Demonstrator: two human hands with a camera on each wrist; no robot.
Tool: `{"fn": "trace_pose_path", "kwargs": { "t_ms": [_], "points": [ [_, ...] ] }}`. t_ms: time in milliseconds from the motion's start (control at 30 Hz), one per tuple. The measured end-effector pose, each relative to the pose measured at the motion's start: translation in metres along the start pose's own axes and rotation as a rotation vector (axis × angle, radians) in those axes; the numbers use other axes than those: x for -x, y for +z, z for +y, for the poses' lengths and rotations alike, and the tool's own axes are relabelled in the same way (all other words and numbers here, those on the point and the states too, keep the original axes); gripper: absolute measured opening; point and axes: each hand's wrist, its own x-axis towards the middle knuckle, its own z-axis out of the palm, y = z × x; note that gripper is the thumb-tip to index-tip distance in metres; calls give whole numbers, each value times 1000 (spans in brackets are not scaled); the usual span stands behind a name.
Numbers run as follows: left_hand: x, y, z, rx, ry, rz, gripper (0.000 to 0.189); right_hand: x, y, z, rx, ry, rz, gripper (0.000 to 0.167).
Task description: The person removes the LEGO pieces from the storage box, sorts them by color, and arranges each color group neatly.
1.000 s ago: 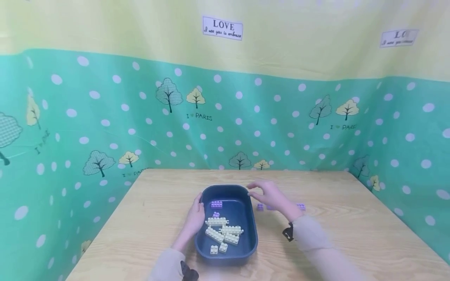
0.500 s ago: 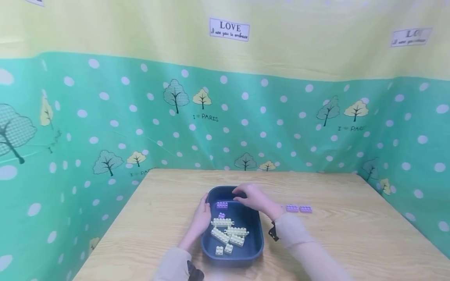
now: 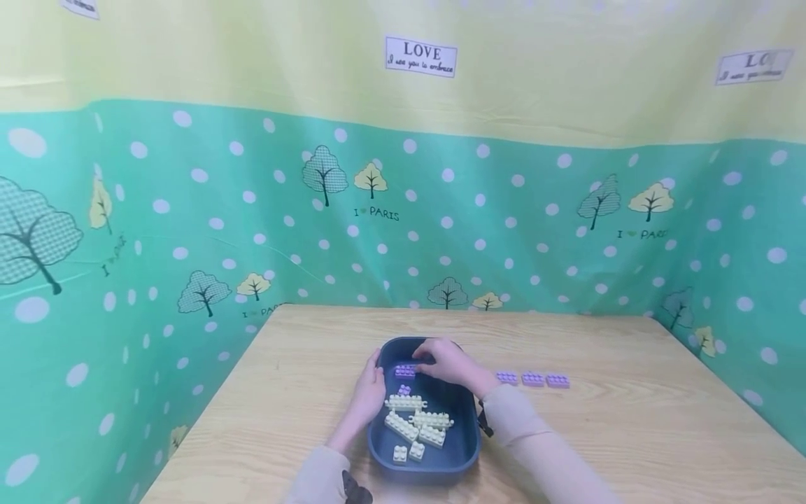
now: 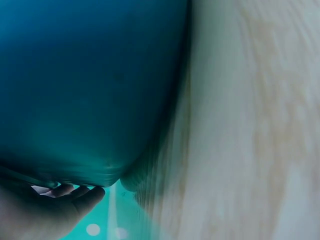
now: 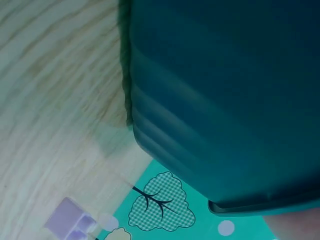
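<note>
A dark blue plastic box (image 3: 425, 467) stands on the table with toy building bricks in it. My left hand (image 3: 368, 392) grips its left rim, fingers outside and thumb at the edge. In the left wrist view, that hand (image 4: 55, 210) lies against the box wall (image 4: 90, 90). Reaching over the right rim, my right hand (image 3: 447, 360) has its thumb and finger apart, fingertips right beside a purple brick (image 3: 405, 372) at the far end. Closer in lie a small purple brick (image 3: 404, 390) and several cream bricks (image 3: 406, 403). The right wrist view shows mostly the box's outer wall (image 5: 210, 100).
Three purple bricks (image 3: 532, 379) sit in a row on the wooden table (image 3: 598, 420), right of the box, near my right forearm. One purple brick (image 5: 70, 220) shows in the right wrist view. A green and yellow printed curtain (image 3: 478, 210) hangs behind the table.
My right hand has moved left from outside the box's right rim to inside, then down beside the far purple brick. My left hand stays at the left rim. The head view has shifted slightly left.
</note>
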Motion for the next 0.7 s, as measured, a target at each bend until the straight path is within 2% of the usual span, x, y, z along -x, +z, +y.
{"fn": "trace_pose_path", "kwargs": {
  "t_ms": [333,700],
  "points": [
    [1,1,1,-8,4,8,46,-1,2,4,27,-35,-18,21],
    [0,2,0,-14,13,11,46,-3,10,8,101,-85,-80,19]
  ]
}}
